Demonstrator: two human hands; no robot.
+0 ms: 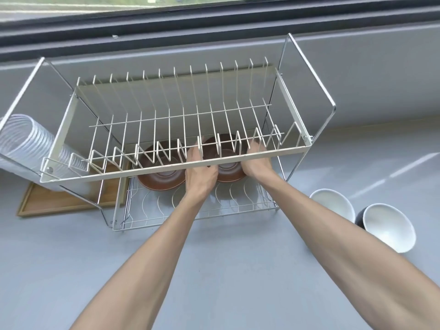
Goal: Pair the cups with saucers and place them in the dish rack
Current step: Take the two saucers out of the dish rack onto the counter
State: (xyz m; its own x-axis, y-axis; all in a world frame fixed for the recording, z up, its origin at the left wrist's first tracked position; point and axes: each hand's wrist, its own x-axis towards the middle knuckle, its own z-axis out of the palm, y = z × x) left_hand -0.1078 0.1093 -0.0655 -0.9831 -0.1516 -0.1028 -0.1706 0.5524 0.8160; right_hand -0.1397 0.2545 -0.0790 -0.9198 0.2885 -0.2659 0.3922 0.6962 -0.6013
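Both arms extended; left hand (201,175) and right hand (258,163) curled, palms facing.

Head view – steeply down, close over the dish rack (176,166); edges seemingly warped.

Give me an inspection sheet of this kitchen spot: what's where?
Surface: grey counter, bare in front.
Job's things: two brown saucers on the lower tier of the dish rack; two white-lined cups on the counter, right.
Clutter: wooden tray, ribbed hose, left.
Hands: left hand and right hand on either side of the right saucer; fingers partly hidden.
Cables: nothing seen.
Surroundings: window behind.
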